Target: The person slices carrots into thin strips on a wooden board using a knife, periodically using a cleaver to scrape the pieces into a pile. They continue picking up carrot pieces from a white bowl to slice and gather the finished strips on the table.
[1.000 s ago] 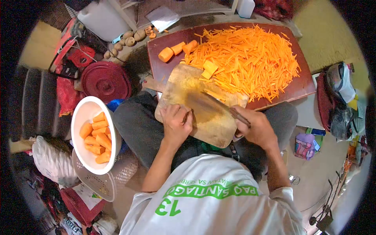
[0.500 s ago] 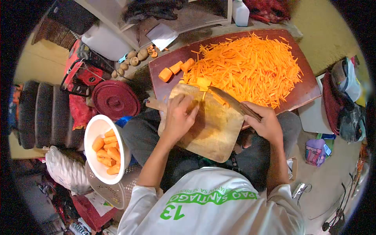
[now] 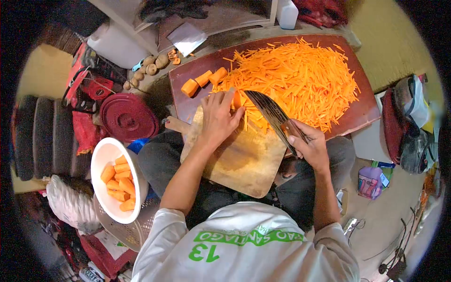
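Observation:
My right hand is wrapped round the wooden handle of a broad dark knife, whose blade slants up and left over the board. My left hand lies over the upper left of the wooden cutting board, fingers closed against a carrot piece that they partly hide. The blade tip is close to that piece. A large heap of carrot strips covers much of the red board beyond. Some carrot chunks lie left of the heap.
On my left are a white bowl of peeled carrots, a dark red lid and several brown root vegetables. A white paper and a white bottle stand or lie behind the red board.
My left hand has moved up and forward onto the carrot piece. The knife has turned, its blade now steeper with the broad side showing. The whole view has shifted slightly.

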